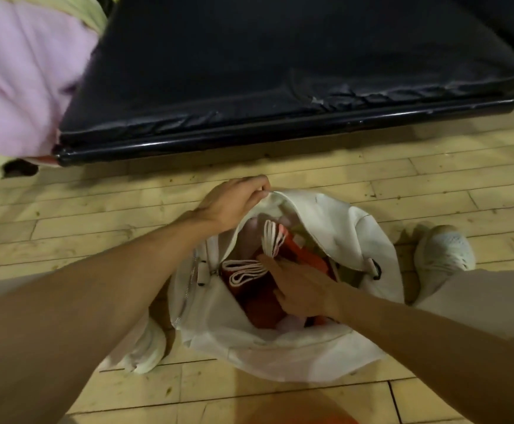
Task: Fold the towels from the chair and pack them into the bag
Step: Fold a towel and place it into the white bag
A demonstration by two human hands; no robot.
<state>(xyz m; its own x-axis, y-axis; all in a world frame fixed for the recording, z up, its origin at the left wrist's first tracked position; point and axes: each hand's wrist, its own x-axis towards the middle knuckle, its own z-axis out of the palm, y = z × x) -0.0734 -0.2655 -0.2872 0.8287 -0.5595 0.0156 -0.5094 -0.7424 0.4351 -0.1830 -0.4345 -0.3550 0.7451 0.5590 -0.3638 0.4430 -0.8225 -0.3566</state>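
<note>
A white bag (326, 228) lies unzipped on the wooden floor (96, 215) between the person's feet. The right hand (303, 289) presses flat, fingers spread, on a folded red towel (258, 298) inside it. The left hand (234, 203) pinches the bag's far rim, holding it open. Beyond, a pink towel (20, 81) drapes over the left end of a black padded seat (280, 65).
</note>
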